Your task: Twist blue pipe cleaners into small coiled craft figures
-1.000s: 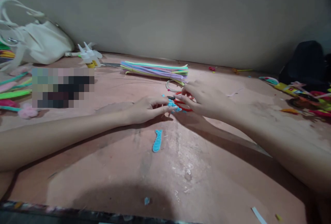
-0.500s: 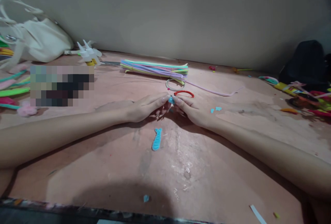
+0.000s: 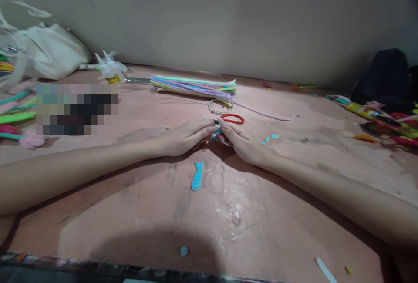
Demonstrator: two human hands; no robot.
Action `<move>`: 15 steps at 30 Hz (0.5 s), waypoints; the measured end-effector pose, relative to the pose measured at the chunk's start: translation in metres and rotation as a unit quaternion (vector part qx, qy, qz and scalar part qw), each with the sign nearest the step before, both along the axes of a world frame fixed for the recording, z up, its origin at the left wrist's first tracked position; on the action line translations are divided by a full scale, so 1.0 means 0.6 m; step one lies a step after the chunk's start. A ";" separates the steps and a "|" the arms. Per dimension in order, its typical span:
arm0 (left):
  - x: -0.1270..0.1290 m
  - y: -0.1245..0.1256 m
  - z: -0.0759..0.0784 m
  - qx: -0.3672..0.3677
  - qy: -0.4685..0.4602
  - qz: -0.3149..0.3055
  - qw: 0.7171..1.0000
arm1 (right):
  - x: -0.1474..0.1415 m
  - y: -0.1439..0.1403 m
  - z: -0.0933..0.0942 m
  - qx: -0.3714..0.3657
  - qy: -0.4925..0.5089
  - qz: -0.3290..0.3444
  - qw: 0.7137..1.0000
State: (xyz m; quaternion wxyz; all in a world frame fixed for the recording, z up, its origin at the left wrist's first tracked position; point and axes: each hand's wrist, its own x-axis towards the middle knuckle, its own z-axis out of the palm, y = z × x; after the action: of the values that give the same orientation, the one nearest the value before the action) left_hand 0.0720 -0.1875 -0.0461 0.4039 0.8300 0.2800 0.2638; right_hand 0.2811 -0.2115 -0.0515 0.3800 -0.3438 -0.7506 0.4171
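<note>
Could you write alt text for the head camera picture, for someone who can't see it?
Two bare hands, left hand and right hand, meet fingertip to fingertip over a small blue piece on a pinkish table, with red-handled scissors and a bundle of pastel pipe cleaners behind.

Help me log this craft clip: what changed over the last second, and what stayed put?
The right hand let go of the red scissors, which now lie on the table, and came in toward the left hand. Both hands now pinch the small blue piece between their fingertips. Small blue scraps are uncovered to the right. The blue fish-shaped piece, pipe cleaner bundle and white bag stayed put.
</note>
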 end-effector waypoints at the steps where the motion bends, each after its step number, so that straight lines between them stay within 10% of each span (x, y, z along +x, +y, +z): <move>1: 0.001 0.000 -0.002 -0.015 -0.009 0.004 1.000 | -0.001 -0.001 0.002 -0.011 -0.001 0.000 1.000; 8: 0.014 0.000 -0.005 -0.243 -0.120 -0.021 0.962 | -0.005 -0.006 0.012 -0.017 -0.032 -0.010 0.999; 15: 0.014 0.000 0.000 -0.200 -0.130 0.003 0.971 | -0.003 -0.004 0.009 -0.021 -0.026 -0.019 0.999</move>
State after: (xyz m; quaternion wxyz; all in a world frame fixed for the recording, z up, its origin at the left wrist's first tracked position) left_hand 0.0801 -0.1877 -0.0462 0.5939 0.6900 0.2751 0.3090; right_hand 0.2795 -0.2137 -0.0461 0.3608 -0.3768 -0.7447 0.4163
